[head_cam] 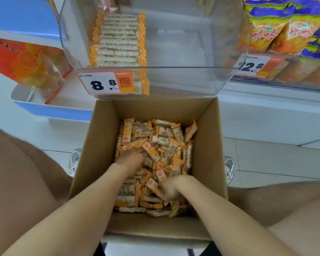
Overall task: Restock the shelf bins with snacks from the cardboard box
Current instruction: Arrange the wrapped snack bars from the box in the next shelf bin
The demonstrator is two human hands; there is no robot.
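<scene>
Two hands are down in the cardboard box [98,145], which sits open on the floor between the person's knees, right under the shelf. The box is thick with loose snack bars [164,137] in orange-and-white wrappers, lying every which way.

The left hand [132,157] is pushed into the middle of the pile, its fingertips buried under wrappers, so whether it grips anything cannot be told. The right hand [172,188] sits nearer the person, fingers curled round a few bars, one of them poking out to its left.

Above the box's far edge stands the clear shelf bin [192,52]. One neat row of bars [118,39] is stacked along its left side, and the right side shows bare plastic. A price tag [104,83] reading 8.8 is fixed to its front lip. To the right, purple and orange bags [284,30] fill the neighbouring bin, and an orange packet [26,61] leans in a tray on the left.
</scene>
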